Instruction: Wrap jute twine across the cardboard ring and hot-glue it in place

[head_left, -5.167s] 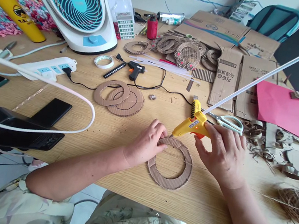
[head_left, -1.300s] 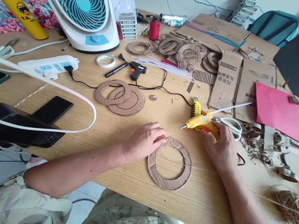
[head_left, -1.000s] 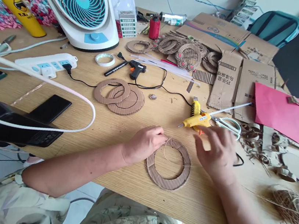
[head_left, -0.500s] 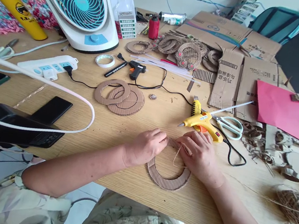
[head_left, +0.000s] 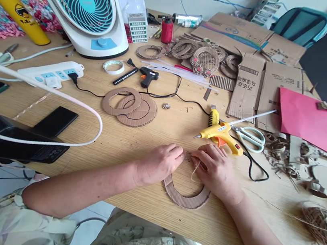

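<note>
Near the table's front edge lies a flat cardboard ring (head_left: 184,199), its far side partly covered by both hands. My left hand (head_left: 168,160) is closed in a pinch at the ring's far left rim. At the far right rim, my right hand (head_left: 215,168) is closed with its fingertips on the ring. A thin twine (head_left: 193,175) loops down beside the right fingertips into the ring's opening. More of the strand runs right toward a ball of twine (head_left: 321,225). Just beyond the right hand rests a yellow hot glue gun (head_left: 221,134).
Behind the glue gun are a utility knife (head_left: 213,115) and scissors (head_left: 251,139). A cardboard disc (head_left: 146,118) with another ring (head_left: 110,99) overlapping it lies left. A fan (head_left: 101,47), a power strip (head_left: 51,74) and a white cable (head_left: 97,117) occupy the left side.
The cardboard ring has shifted slightly to the right under the hands. My left hand has moved a little to the right, and the right fingers have come slightly left.
</note>
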Tool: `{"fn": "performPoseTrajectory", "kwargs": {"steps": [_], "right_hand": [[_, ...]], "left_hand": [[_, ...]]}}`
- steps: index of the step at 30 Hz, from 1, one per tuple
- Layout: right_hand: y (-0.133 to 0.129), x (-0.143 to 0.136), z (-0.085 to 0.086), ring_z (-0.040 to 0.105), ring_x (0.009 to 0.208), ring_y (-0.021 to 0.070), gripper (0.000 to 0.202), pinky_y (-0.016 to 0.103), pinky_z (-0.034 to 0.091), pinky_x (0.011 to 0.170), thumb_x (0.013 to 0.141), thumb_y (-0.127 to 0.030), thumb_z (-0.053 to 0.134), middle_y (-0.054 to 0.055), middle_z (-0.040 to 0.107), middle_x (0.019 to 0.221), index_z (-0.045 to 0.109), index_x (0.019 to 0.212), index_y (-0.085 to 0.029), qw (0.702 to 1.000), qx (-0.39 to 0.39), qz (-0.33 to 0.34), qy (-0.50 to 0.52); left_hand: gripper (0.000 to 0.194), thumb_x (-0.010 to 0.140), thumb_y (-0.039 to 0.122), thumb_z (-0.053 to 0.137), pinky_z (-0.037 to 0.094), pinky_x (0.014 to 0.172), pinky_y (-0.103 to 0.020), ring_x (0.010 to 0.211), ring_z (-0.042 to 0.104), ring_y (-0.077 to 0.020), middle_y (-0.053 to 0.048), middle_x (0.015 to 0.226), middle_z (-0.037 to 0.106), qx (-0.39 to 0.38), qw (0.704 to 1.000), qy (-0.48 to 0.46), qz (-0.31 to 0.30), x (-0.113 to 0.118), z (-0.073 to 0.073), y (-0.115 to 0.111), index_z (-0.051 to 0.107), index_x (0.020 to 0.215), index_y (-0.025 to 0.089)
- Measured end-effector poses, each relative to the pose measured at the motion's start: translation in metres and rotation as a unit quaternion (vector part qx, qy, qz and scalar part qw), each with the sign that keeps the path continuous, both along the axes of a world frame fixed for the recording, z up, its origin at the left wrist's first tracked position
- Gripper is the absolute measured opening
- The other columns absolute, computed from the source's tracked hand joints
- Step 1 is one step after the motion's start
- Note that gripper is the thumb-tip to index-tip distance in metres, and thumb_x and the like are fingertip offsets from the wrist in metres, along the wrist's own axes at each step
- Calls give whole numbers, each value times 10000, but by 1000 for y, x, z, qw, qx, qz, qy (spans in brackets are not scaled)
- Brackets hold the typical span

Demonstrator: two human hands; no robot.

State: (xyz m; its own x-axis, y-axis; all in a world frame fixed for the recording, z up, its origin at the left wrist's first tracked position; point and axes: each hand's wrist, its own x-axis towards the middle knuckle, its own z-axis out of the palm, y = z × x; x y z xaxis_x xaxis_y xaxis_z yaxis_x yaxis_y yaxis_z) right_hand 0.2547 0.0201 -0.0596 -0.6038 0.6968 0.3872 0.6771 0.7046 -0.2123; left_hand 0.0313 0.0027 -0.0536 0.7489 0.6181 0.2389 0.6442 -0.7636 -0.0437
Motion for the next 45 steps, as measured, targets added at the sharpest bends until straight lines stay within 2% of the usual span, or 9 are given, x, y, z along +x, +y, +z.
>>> {"fn": "performPoseTrajectory", "kwargs": {"steps": [8,15,19,24,28,34,40,42,45], "right_hand": [[1,0,0,559,804,177,112,335,435,759,952,-157,543,58,635,884,650,929,-180,1000,-16,13,21],[1,0,-1,560,809,179,90,340,436,762,933,-146,579,60,640,899,664,935,-174,999,-19,12,23],[1,0,0,562,821,185,94,346,440,779,933,-144,574,63,645,907,659,942,-181,999,-21,13,22],[1,1,-1,559,830,186,115,350,440,779,943,-147,548,64,646,909,652,943,-196,999,-37,10,26],[2,0,-2,556,828,190,114,355,448,771,949,-153,539,68,647,907,645,935,-193,999,-36,11,33],[1,0,-1,551,819,188,126,349,456,752,953,-144,524,69,639,906,641,943,-189,998,-46,12,36],[1,0,-2,545,827,189,119,350,462,759,954,-147,527,69,637,901,639,942,-183,998,-47,14,40],[1,0,-2,550,835,192,118,355,466,765,954,-149,528,72,641,913,639,944,-188,998,-51,15,41],[1,0,-2,557,833,192,116,357,472,764,954,-148,533,71,643,915,640,944,-191,998,-52,15,43]], "left_hand": [[237,973,89,473,545,800,-341,908,573,-219,-91,1012,603,-27,999,35,15,3,-1,0,601,1171,67],[348,974,92,475,540,860,-342,954,574,-218,-100,1082,603,-35,998,47,9,3,2,1,516,1316,48],[284,957,85,489,552,829,-365,921,582,-228,-94,1057,600,-38,998,51,4,4,4,1,571,1229,70],[279,956,36,444,571,888,-342,959,612,-200,-84,1040,616,-82,995,-50,14,-1,-1,6,583,1189,101],[296,942,2,440,583,891,-310,973,638,-170,-68,1019,626,-131,980,-141,55,-9,-6,13,591,1163,128],[313,930,-1,462,569,875,-274,952,627,-151,-54,1032,603,-117,980,-158,46,-8,-2,11,632,1140,157],[277,951,51,476,562,874,-336,963,596,-201,-80,1027,598,-72,994,-77,18,-1,0,8,655,1144,137],[263,951,61,485,563,872,-347,959,596,-207,-81,1014,603,-82,994,-69,21,-1,-1,9,660,1134,136],[305,940,21,467,562,896,-321,981,618,-182,-72,1030,620,-130,983,-123,33,-3,-2,13,653,1150,141]]}}
